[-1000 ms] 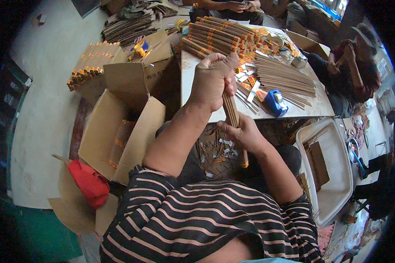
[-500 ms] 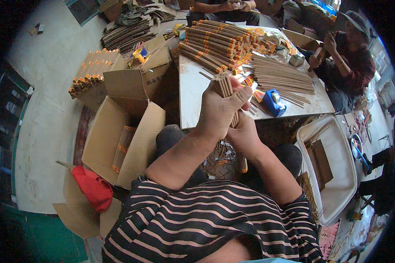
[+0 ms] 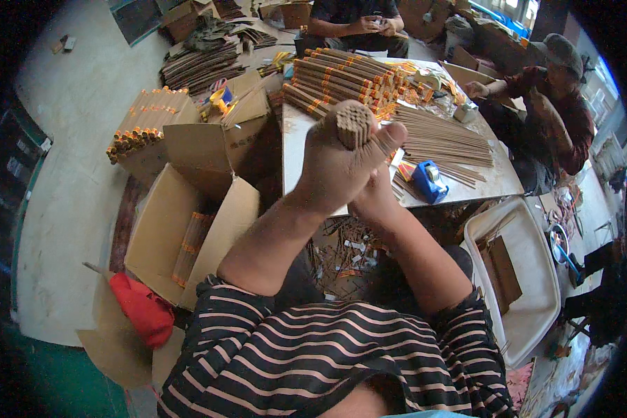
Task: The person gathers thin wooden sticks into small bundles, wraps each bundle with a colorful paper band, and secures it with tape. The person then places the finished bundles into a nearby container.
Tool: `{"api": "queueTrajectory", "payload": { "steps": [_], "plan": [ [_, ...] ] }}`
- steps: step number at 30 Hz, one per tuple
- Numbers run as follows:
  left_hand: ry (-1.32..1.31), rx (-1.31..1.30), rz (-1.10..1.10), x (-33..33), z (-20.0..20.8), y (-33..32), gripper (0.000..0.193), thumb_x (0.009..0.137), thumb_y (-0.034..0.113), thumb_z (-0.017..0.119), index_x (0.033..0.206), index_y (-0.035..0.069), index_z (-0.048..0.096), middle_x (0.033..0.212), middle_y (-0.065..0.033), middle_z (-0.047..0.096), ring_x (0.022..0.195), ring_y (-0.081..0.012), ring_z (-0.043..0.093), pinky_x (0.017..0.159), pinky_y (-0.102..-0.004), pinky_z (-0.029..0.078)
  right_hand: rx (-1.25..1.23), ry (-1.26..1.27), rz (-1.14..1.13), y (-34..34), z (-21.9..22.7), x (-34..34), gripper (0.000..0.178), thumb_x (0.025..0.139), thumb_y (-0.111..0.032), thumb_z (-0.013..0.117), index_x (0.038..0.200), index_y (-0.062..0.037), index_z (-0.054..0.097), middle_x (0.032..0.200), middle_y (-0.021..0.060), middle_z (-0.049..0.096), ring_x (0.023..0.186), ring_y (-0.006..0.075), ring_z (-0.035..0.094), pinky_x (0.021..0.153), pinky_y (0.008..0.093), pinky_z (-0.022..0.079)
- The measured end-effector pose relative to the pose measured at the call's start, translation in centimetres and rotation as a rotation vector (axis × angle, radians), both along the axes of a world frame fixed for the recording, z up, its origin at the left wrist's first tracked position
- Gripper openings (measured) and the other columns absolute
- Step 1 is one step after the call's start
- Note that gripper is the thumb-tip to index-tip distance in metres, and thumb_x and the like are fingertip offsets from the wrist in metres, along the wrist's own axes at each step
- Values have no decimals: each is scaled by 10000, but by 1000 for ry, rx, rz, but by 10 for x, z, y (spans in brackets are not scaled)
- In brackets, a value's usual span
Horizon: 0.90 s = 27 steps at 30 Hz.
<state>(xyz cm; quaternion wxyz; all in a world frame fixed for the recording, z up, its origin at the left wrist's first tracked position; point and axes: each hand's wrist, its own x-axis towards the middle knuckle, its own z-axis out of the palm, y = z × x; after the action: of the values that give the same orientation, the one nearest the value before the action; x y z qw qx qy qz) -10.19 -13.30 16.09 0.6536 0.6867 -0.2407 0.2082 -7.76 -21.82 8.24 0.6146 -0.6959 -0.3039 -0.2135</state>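
Head view: from where I'm standing, a tight, round bundle of thin brown sticks [image 3: 354,125] is pointing its even cut end upward, over the near edge of the table. The left hand [image 3: 331,171] is wrapping round it just below that end, fingers closed and thumb jutting out to the right, probably because a full fist is keeping so many loose sticks together. The right hand [image 3: 375,196] is sitting underneath, against the left, seemingly steadying the lower part; its fingers are hidden, so I can't tell how it is gripping.

Beyond the hands, a white-topped table [image 3: 294,150] is carrying a fan of loose brown sticks [image 3: 449,139], a blue plastic tape dispenser [image 3: 430,182] near its front edge, seemingly for easy reach, and a stack of orange-banded stick bundles [image 3: 338,76], lying lengthwise, likely so they won't roll. To the left, an open brown cardboard box [image 3: 146,233] is holding more banded bundles [image 3: 190,247].
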Motion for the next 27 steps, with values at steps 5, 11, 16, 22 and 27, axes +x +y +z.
{"api": "queueTrajectory", "payload": {
  "steps": [5, 11, 16, 22, 27],
  "plan": [
    [165, -60, -29, 44, -30, 10, 282, 766, 239, 692, 707, 23, 519, 648, -15, 529, 612, -92, 496, 576, -253, 420, -124, 257, 32, 10, -30, 43, 307, 735, -108, 623, 999, -16, 496, 832, 158, 607, 771, 240, 603, 672, 325, 460],
    [170, -81, -36, 52, -34, 9, 257, 779, 222, 675, 763, 4, 539, 679, -36, 559, 647, -102, 514, 607, -269, 437, -4, 256, 96, 14, -31, 41, 273, 775, -80, 597, 1012, 16, 504, 922, 106, 610, 809, 157, 565, 705, 298, 453],
    [35, 95, 26, 35, -7, 14, 245, 774, 198, 663, 823, -2, 531, 701, -91, 594, 656, -153, 574, 611, -306, 460, -131, 328, 347, 0, 4, 20, 397, 747, -101, 636, 1092, 10, 475, 963, 114, 580, 898, 185, 532, 782, 314, 436],
    [60, 360, 77, 1, -3, 26, 194, 758, 127, 641, 865, 21, 518, 719, -35, 543, 666, -107, 508, 625, -267, 443, 142, 253, 75, -43, 54, -29, 497, 742, -176, 681, 1143, -20, 432, 929, 70, 551, 805, 109, 520, 716, 252, 434],
    [22, 540, -112, -28, -39, 13, 334, 756, 191, 625, 1002, -2, 511, 881, -197, 600, 849, -289, 604, 739, -342, 465, -300, -35, -208, -39, 44, -61, 315, 802, -333, 600, 917, -45, 546, 738, 146, 587, 639, 266, 598, 586, 332, 472]
  ]
}}
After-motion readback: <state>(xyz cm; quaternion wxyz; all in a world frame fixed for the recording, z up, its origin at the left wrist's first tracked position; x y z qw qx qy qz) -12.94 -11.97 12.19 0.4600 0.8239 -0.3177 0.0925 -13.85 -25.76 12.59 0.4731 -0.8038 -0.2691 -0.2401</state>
